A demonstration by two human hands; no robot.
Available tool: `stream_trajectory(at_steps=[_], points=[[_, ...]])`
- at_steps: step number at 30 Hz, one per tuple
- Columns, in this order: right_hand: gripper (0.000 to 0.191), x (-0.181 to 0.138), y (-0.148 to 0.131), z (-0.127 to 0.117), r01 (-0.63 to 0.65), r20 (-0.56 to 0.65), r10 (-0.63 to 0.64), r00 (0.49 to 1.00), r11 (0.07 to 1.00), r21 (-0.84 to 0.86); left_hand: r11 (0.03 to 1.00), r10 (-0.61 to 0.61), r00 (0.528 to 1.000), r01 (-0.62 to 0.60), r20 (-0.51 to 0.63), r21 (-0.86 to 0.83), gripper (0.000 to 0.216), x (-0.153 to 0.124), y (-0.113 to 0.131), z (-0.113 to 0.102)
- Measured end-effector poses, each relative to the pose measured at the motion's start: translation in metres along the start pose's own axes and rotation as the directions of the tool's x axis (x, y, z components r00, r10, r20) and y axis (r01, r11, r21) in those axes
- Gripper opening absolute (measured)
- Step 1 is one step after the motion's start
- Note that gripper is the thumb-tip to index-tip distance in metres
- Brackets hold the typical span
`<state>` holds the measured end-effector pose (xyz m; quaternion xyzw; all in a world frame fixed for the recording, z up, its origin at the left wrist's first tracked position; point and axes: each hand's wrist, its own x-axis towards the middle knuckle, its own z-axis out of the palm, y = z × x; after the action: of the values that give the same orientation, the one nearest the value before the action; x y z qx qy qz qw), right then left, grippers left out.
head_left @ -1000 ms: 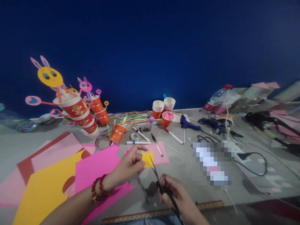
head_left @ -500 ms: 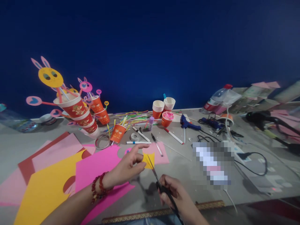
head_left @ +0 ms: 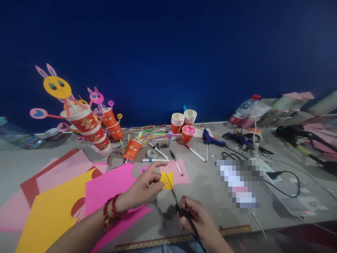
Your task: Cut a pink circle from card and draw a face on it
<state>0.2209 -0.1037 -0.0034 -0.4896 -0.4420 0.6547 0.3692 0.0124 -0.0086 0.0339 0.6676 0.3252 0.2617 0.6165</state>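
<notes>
My left hand (head_left: 143, 184), with red bead bracelets on its wrist, pinches a small piece of yellow paper (head_left: 170, 183) at its left edge, the index finger stretched above it. Black-handled scissors (head_left: 176, 197) are gripped in my right hand (head_left: 196, 214). Their blades reach up and to the left onto the yellow paper, nearly together. The paper is held above the grey table, partly in front of a pink sheet (head_left: 184, 175). Under my left forearm lies a bright pink sheet (head_left: 113, 182), beside a large yellow sheet (head_left: 50, 207) with a rounded cutout.
Decorated paper cups (head_left: 86, 121) with paper animal figures stand at the left. Pens, a tape roll (head_left: 151, 153), loose coloured sticks (head_left: 150, 131) and stacked cups (head_left: 177, 121) lie farther back. At the right are a blue glue gun (head_left: 214, 140), cables and a plastic bottle (head_left: 243, 110).
The scissor blades have drawn slightly closer together on the yellow paper. Both hands stay in almost the same place.
</notes>
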Motion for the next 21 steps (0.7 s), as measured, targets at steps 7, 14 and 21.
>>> stream_trajectory(at_steps=[7, 14, 21], points=[[0.072, 0.0019, 0.0078, -0.0019, 0.026, 0.006, -0.026, 1.0, 1.0, -0.008, 1.0, -0.016, 1.0, 0.016, -0.017, 0.0, 0.053, -0.0017, 0.0, 0.0003], [0.071, 0.0005, 0.0022, -0.0015, 0.023, 0.012, -0.023, 1.0, 1.0, -0.004, 0.997, -0.007, 1.0, 0.006, -0.019, -0.08, 0.051, -0.0003, 0.004, -0.0001], [0.071, 0.0018, 0.0101, -0.0032, 0.03, -0.012, -0.03, 0.999, 0.999, -0.014, 0.973, 0.003, 0.992, -0.032, -0.124, -0.23, 0.04, 0.0, 0.0051, 0.0007]])
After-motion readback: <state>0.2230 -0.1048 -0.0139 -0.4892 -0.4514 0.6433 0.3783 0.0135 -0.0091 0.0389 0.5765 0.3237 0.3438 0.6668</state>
